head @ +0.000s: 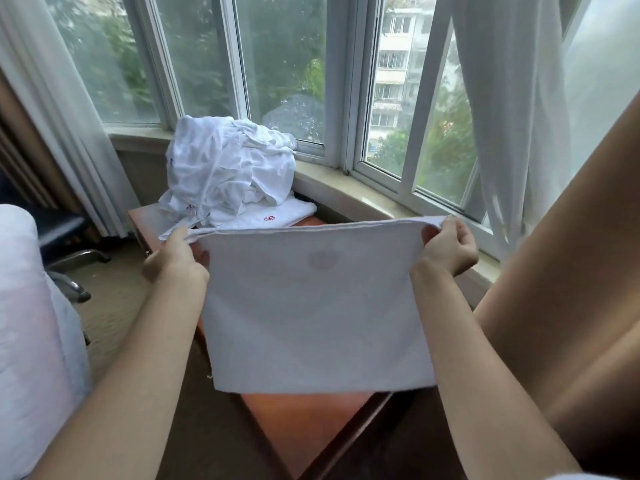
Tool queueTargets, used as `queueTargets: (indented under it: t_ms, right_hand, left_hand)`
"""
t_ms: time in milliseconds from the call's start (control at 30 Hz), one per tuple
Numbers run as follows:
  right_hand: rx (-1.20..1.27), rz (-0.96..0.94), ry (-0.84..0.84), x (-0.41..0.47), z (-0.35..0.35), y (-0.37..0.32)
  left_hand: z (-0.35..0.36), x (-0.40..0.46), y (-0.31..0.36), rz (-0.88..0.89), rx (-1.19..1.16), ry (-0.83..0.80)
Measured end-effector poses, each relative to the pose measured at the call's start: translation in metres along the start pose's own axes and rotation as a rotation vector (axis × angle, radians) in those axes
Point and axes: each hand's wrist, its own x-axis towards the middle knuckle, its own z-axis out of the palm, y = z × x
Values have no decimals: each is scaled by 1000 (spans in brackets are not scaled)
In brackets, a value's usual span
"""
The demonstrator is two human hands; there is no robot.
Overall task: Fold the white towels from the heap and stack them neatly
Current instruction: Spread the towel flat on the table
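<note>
Left hand (178,252) and right hand (446,245) each pinch a top corner of the doubled towel (311,306); uneven tension could misalign its 2 layers over the table (304,420).

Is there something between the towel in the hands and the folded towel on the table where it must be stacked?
Partly: the heap lies over the far side of the folded towel; its near edge is bare. Both hands hold the towel.

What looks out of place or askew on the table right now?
The crumpled heap of white towels sits on top of the folded white towel with a red emblem, partly burying it. The white towel held up by the left hand and right hand hangs square over the reddish wooden table.
</note>
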Motion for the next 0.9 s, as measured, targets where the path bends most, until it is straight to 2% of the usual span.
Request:
queueTargets:
  t_ms: [67, 133, 233, 300, 467, 567, 700, 767, 833, 900]
  right_hand:
    - [-40, -72, -1, 7, 16, 9]
    - [-145, -48, -12, 18, 23, 24]
    - [-371, 94, -5, 38, 20, 67]
    - [-444, 125, 15, 45, 15, 94]
    - [-520, -21, 8, 54, -2, 140]
    - [-721, 109, 34, 50, -41, 180]
    - [-1005, 415, -19, 49, -89, 217]
    - [-1026, 505, 22, 50, -92, 221]
    - [-950, 523, 59, 54, -84, 221]
    - [-810, 407, 50, 58, -66, 218]
  left_hand:
    - [11, 12, 0, 5, 14, -53]
    - [19, 20, -8, -21, 72, -84]
    - [26, 41, -31, -90, 125, 22]
    - [25, 58, -48, -139, 152, 37]
    - [10, 105, -82, -76, 140, -1]
    - [-27, 125, -118, -155, 355, 40]
    - [-76, 146, -153, -436, 710, 107]
    - [-85, 153, -158, -478, 795, 89]
    - [-83, 160, -158, -432, 811, 10]
    - [-76, 166, -155, -312, 700, -64]
